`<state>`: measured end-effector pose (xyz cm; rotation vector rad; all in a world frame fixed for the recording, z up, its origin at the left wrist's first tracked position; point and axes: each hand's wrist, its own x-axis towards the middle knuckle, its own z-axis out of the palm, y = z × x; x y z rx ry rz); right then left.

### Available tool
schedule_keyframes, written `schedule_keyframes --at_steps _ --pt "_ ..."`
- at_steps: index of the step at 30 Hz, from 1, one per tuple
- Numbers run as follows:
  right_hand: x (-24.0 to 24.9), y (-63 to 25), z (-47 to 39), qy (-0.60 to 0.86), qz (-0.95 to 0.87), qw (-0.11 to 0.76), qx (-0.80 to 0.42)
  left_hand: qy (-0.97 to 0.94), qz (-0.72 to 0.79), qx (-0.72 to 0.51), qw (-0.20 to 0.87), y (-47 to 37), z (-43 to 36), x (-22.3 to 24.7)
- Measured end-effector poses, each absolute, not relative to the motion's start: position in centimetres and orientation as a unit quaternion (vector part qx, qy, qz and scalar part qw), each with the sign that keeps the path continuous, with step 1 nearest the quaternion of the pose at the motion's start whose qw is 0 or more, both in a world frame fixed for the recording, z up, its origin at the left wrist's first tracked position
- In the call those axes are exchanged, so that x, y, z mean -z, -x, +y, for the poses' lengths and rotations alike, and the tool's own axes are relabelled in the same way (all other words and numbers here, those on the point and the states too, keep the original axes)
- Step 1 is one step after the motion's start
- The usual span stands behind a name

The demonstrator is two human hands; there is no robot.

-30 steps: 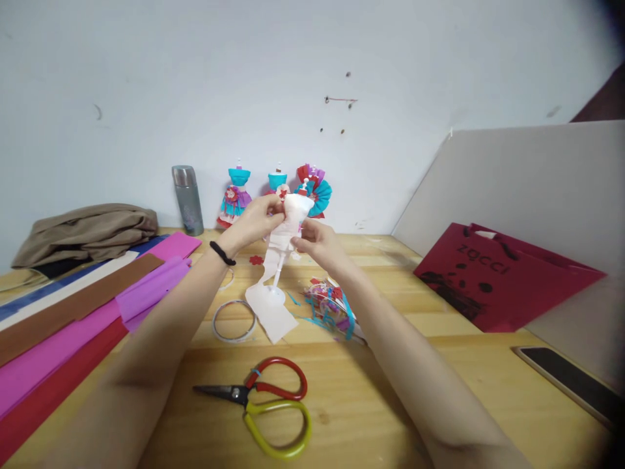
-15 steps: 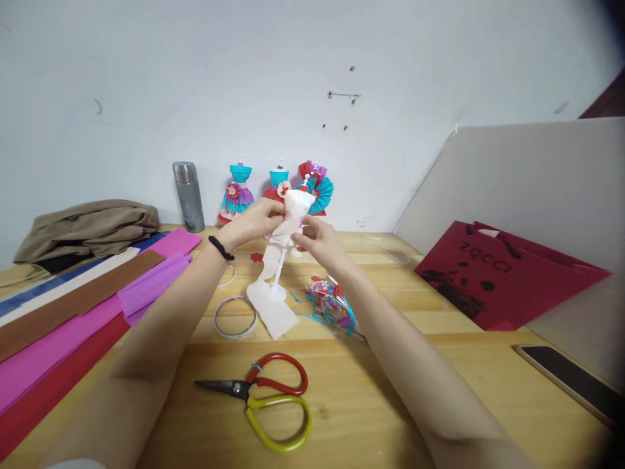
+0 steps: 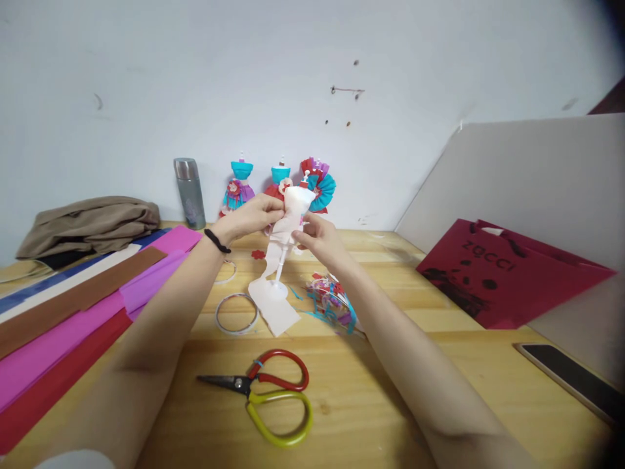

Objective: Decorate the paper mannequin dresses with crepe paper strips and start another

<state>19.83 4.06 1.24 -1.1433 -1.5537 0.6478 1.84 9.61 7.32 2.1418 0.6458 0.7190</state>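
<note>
A miniature dress form [image 3: 298, 198] stands on a white stand, its torso wrapped in pale pink crepe paper. The paper's long strip [image 3: 273, 311] trails down past the stand's base onto the table. At the form's left side, my left hand [image 3: 251, 218] is closed, fingers pinching the paper at the waist. My right hand [image 3: 319, 236] grips the wrapped form from the right, thumb and fingers around its lower part. Its far fingertips are partly hidden. Two rolls of tape [image 3: 236, 314] and a heap of coloured scraps [image 3: 332, 299] lie near the stand.
Scissors [image 3: 263, 391] with red and yellow handles lie in front. Coloured paper sheets [image 3: 73, 312], a brown cloth [image 3: 92, 225] and a flask [image 3: 189, 194] are on the left. Three dressed forms [image 3: 241, 170] stand behind. A red bag [image 3: 508, 273] and a phone [image 3: 571, 378] are right.
The view has shifted slightly. Both hands stay at the wrapped dress form with little visible movement, and the paper strip still hangs to the table.
</note>
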Motion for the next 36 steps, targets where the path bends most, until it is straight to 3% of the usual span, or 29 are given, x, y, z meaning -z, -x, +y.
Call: schedule_keyframes --at_steps 9,18,29,36 --pt "-1.4 -19.7 3.8 0.480 -0.650 0.522 -0.272 -0.797 0.295 -0.288 0.441 -1.6 9.4 -7.8" --pt "-1.8 -19.8 3.7 0.459 -0.666 0.519 -0.276 -0.868 0.226 -0.257 0.360 -1.0 9.2 -8.1" --pt "-1.6 -19.5 3.3 0.446 -0.667 0.515 -0.302 -0.790 0.228 -0.314 0.474 0.0 10.0 -8.1" --pt "-1.2 -19.2 3.3 0.457 -0.654 0.506 -0.328 -0.858 0.162 -0.209 0.441 0.7 9.8 -8.9"
